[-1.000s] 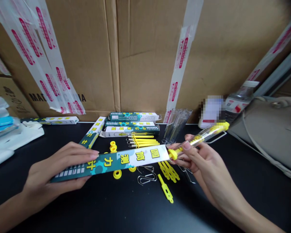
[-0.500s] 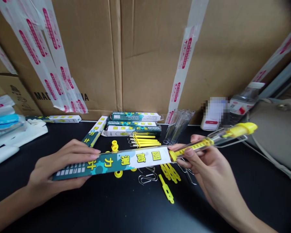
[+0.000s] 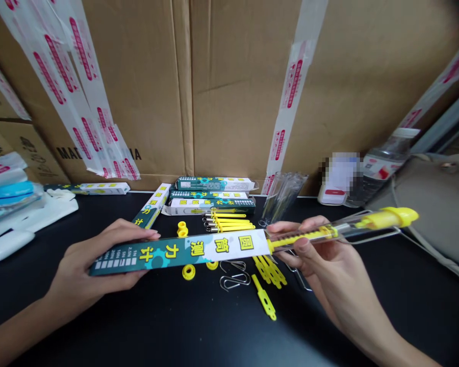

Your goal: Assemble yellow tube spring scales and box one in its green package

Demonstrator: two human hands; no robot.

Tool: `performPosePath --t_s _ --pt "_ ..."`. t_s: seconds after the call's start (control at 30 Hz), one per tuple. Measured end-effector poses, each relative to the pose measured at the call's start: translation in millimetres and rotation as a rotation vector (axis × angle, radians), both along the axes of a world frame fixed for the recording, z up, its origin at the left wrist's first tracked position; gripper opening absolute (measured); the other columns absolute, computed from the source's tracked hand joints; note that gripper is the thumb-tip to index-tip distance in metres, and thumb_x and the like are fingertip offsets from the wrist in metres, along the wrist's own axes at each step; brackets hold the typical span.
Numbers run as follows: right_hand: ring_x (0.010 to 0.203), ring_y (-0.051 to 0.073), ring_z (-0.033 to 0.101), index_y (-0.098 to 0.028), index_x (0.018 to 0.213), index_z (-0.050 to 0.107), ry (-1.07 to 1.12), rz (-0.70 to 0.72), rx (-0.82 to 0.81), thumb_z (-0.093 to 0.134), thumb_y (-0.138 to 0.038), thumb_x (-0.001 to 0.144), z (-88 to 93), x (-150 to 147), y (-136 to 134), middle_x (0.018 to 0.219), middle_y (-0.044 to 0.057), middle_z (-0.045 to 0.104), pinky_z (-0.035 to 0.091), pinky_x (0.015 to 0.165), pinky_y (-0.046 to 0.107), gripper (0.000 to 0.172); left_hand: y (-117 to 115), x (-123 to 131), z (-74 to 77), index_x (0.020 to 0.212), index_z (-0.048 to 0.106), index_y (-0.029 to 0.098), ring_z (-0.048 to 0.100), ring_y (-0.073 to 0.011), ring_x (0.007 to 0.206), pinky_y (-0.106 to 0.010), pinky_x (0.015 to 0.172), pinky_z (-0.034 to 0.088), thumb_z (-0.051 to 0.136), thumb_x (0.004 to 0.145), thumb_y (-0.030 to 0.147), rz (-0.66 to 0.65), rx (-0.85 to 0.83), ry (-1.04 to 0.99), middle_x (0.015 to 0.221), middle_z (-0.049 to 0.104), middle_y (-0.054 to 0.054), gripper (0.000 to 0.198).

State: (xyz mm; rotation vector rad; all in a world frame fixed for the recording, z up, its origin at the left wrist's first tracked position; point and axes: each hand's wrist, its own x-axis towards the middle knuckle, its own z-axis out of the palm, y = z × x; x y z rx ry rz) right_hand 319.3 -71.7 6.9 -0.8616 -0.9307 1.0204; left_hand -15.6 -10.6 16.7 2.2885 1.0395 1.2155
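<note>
My left hand (image 3: 103, 260) is closed around the far-left end of a long green and white printed box (image 3: 202, 250). Closed fingers of my right hand (image 3: 321, 260) grip a clear-tubed spring scale (image 3: 309, 237) with a yellow inner strip and a yellow cap pointing right. The scale's left end sits at the box's open right end; how far it reaches inside is hidden. Below the box lie silver S-hooks (image 3: 234, 280), yellow rings (image 3: 188, 271) and flat yellow pieces (image 3: 265, 300). Behind it are yellow rods with springs (image 3: 229, 223).
Several similar boxes (image 3: 214, 204) lie at the back against a large cardboard carton (image 3: 233, 102). Clear tubes (image 3: 283, 196) stand right of them. A bottle (image 3: 384, 163), a phone-like device (image 3: 331, 196) and a grey bag (image 3: 439, 204) are at the right. White and blue plastic packets (image 3: 11, 196) lie left.
The box has levelled slightly, with its printed face turned more towards me. The spring scale has tilted flatter, and its yellow cap has shifted right and down.
</note>
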Motion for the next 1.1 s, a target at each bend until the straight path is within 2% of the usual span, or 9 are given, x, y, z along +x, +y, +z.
performPosePath --t_s 0.1,0.3,0.47,0.6,0.73,0.8,1.0,1.03,1.1 --pt "0.093 0.015 0.078 -0.027 0.086 0.069 0.058 -0.018 0.005 0.089 -0.04 0.081 0.5 -1.6 0.7 0.094 -0.004 0.077 0.065 0.075 0.019 0.024 1.5 -0.6 0.5 0.112 0.077 0.041 0.072 -0.0183 0.096 -0.025 0.083 0.053 0.078 0.079 0.02 -0.017 0.015 0.024 0.102 0.08 0.006 0.038" --pt "0.072 0.008 0.071 -0.028 0.093 0.076 -0.03 -0.007 -0.037 0.094 -0.032 0.076 -1.9 -0.7 1.7 0.084 -0.004 0.075 0.059 0.067 0.009 0.025 2.0 2.3 -6.9 0.108 0.08 0.041 0.072 -0.0177 0.108 -0.029 0.1 0.055 0.078 0.078 0.011 -0.088 -0.021 -0.064 0.111 0.082 0.007 0.043" --pt "0.09 0.013 0.07 -0.027 0.086 0.075 -0.105 0.058 -0.061 0.095 -0.028 0.073 -3.2 -0.1 0.6 0.091 -0.003 0.074 0.058 0.077 0.012 0.024 -1.2 5.8 0.3 0.095 0.081 0.036 0.073 -0.0204 0.109 -0.029 0.102 0.055 0.083 0.071 0.021 0.037 -0.229 -0.09 0.111 0.081 0.006 0.029" --pt "0.081 0.012 0.068 -0.03 0.093 0.077 -0.096 0.106 -0.103 0.087 -0.041 0.083 -4.5 -2.0 -2.1 0.092 -0.002 0.072 0.059 0.071 0.014 0.018 -2.7 5.4 8.8 0.102 0.082 0.037 0.067 -0.029 0.125 -0.034 0.11 0.05 0.087 0.063 0.035 0.11 -0.394 -0.041 0.117 0.081 0.005 0.039" --pt "0.087 0.02 0.069 -0.026 0.091 0.081 -0.016 0.126 -0.144 0.069 -0.068 0.087 -2.2 -4.9 -0.8 0.095 0.004 0.071 0.065 0.077 0.026 0.044 -5.0 8.3 11.6 0.098 0.083 0.041 0.069 -0.0289 0.122 -0.036 0.112 0.049 0.085 0.065 0.041 0.193 -0.422 -0.024 0.109 0.083 0.008 0.033" --pt "0.089 0.023 0.07 -0.024 0.089 0.083 0.039 0.112 -0.159 0.068 -0.071 0.085 -0.1 -4.7 0.9 0.095 0.006 0.072 0.067 0.075 0.029 0.049 -5.9 10.1 13.0 0.093 0.084 0.041 0.069 -0.0298 0.121 -0.039 0.112 0.049 0.084 0.065 0.043 0.232 -0.427 -0.014 0.106 0.084 0.008 0.029" --pt "0.085 0.019 0.077 -0.024 0.087 0.084 -0.013 -0.097 -0.091 0.088 -0.046 0.079 7.1 0.5 2.4 0.108 0.004 0.078 0.069 0.075 0.028 0.024 -2.9 10.5 19.8 0.087 0.085 0.038 0.069 -0.0337 0.12 -0.049 0.117 0.043 0.081 0.06 0.044 0.331 -0.479 -0.049 0.103 0.084 0.004 0.028" --pt "0.087 0.019 0.079 -0.026 0.094 0.083 -0.012 -0.105 -0.082 0.092 -0.041 0.076 8.6 1.0 2.0 0.105 0.003 0.08 0.069 0.077 0.028 0.025 -1.7 10.3 20.3 0.086 0.085 0.036 0.069 -0.0339 0.119 -0.049 0.116 0.043 0.081 0.06 0.044 0.336 -0.475 -0.065 0.102 0.084 0.003 0.028" --pt "0.089 0.02 0.081 -0.03 0.114 0.077 0.012 -0.077 -0.094 0.095 -0.034 0.073 11.3 1.1 1.3 0.096 0.003 0.084 0.068 0.079 0.028 0.045 0.5 9.8 20.2 0.085 0.084 0.034 0.069 -0.0346 0.117 -0.05 0.114 0.045 0.081 0.06 0.044 0.339 -0.471 -0.091 0.101 0.084 0.001 0.028"
